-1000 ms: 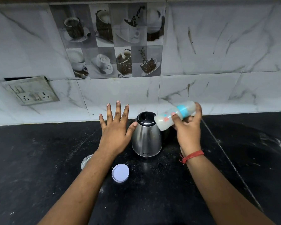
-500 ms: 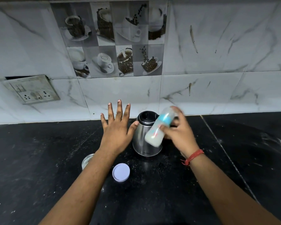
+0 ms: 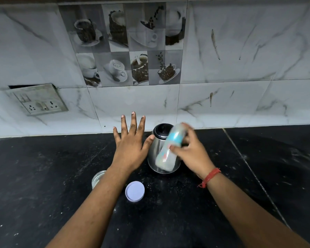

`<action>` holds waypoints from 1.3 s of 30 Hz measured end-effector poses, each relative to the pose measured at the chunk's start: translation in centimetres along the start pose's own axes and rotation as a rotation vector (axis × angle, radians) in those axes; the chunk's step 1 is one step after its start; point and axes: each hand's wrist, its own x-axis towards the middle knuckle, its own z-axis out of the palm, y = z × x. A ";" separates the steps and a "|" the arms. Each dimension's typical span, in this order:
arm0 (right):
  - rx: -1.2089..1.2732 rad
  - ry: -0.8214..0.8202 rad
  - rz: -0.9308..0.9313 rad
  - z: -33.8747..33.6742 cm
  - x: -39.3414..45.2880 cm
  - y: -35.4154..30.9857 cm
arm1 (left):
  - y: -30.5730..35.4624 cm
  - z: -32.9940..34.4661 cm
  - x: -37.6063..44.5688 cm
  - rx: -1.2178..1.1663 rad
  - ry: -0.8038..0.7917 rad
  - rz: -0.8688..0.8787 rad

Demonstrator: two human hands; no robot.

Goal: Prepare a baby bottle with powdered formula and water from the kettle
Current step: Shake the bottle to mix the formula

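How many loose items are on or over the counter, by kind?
Kettle: 1
Baby bottle, held in the right hand: 1
White lid: 1
Glass jar, partly hidden by the left forearm: 1
Total: 4

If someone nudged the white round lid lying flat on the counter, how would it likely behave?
The white lid looks like thin plastic, so probably light and stiff. Lying flat on the dark counter, it would likely slide rather than roll or tip. Its low rim may make pinching it up fiddly for fingers.
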 end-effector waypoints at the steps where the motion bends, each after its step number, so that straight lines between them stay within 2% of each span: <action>1: -0.014 -0.061 0.001 -0.2 -0.1 0.1 | 0.0 0.0 0.1 -0.003 0.005 -0.001; 2: 0.030 -0.031 0.007 -0.6 0.2 0.0 | -0.1 -0.1 0.1 -0.007 0.007 -0.005; 5: 0.254 0.302 0.025 -1.2 0.9 -0.7 | -0.2 0.0 0.0 -0.022 0.001 -0.017; 6: 0.246 0.324 0.007 -1.0 0.7 -0.8 | -0.2 0.0 0.0 -0.025 -0.002 -0.017; 7: 0.191 0.260 -0.015 -0.5 0.4 -0.7 | -0.2 0.0 0.0 -0.026 -0.004 -0.014; 9: 0.041 -0.025 -0.035 0.4 -0.5 0.1 | -0.1 0.0 0.1 -0.028 -0.002 -0.008; 10: 0.019 -0.091 -0.044 0.4 -0.7 0.1 | 0.0 0.0 0.1 -0.031 0.003 -0.007; 11: 0.060 -0.055 -0.052 0.0 -0.5 -0.1 | 0.0 -0.1 0.2 -0.035 0.008 -0.009; 14: 0.353 0.282 -0.039 -1.2 0.5 -1.1 | -0.1 -0.1 0.1 -0.054 0.005 -0.024; 15: 0.354 0.317 -0.042 -1.1 0.7 -1.2 | -0.1 -0.1 0.1 -0.054 0.003 -0.026; 16: 0.280 0.273 -0.057 -0.9 0.5 -1.2 | -0.1 -0.1 0.1 -0.053 0.001 -0.024; 18: 0.077 0.032 -0.050 -0.5 0.2 -0.8 | -0.1 -0.1 0.1 -0.058 0.003 -0.022; 19: 0.051 -0.022 -0.046 -0.6 0.1 -0.9 | -0.1 -0.1 0.2 -0.060 0.005 -0.023; 20: 0.085 0.007 -0.045 -1.1 0.4 -1.1 | 0.0 -0.1 0.3 -0.062 0.006 -0.025; 23: 0.284 0.305 -0.058 -1.9 1.2 -1.6 | 0.0 -0.2 0.3 -0.059 0.007 -0.022; 24: 0.278 0.327 -0.075 -1.7 1.3 -1.6 | 0.1 -0.2 0.2 -0.053 0.003 -0.020; 25: 0.212 0.272 -0.087 -1.4 1.2 -1.4 | 0.1 -0.2 0.2 -0.044 -0.002 -0.016; 27: 0.008 0.043 -0.096 -1.1 0.9 -1.1 | 0.0 -0.3 0.1 -0.041 0.002 -0.013; 28: -0.015 0.016 -0.108 -1.4 0.8 -1.4 | -0.1 -0.4 0.2 -0.045 0.009 -0.015; 29: 0.035 0.081 -0.114 -1.9 1.0 -1.8 | -0.2 -0.5 0.2 -0.049 0.012 -0.019; 31: 0.254 0.333 -0.129 -2.7 1.6 -2.0 | -0.2 -0.5 0.2 -0.054 0.012 -0.027; 32: 0.291 0.379 -0.139 -2.8 1.7 -2.0 | -0.1 -0.5 0.2 -0.050 0.010 -0.025; 33: 0.260 0.338 -0.139 -2.6 1.7 -2.1 | 0.0 -0.6 0.2 -0.043 0.006 -0.021; 35: 0.027 0.079 -0.113 -2.1 1.7 -1.4 | 0.1 -0.6 0.1 -0.045 0.001 -0.017; 36: -0.022 0.006 -0.097 -2.2 1.6 -1.4 | 0.1 -0.6 0.2 -0.048 0.005 -0.018; 37: 0.008 0.028 -0.086 -2.6 1.6 -1.6 | 0.1 -0.6 0.2 -0.049 0.011 -0.019; 39: 0.234 0.286 -0.089 -3.5 2.1 -2.1 | 0.3 -0.7 0.2 -0.048 0.009 -0.025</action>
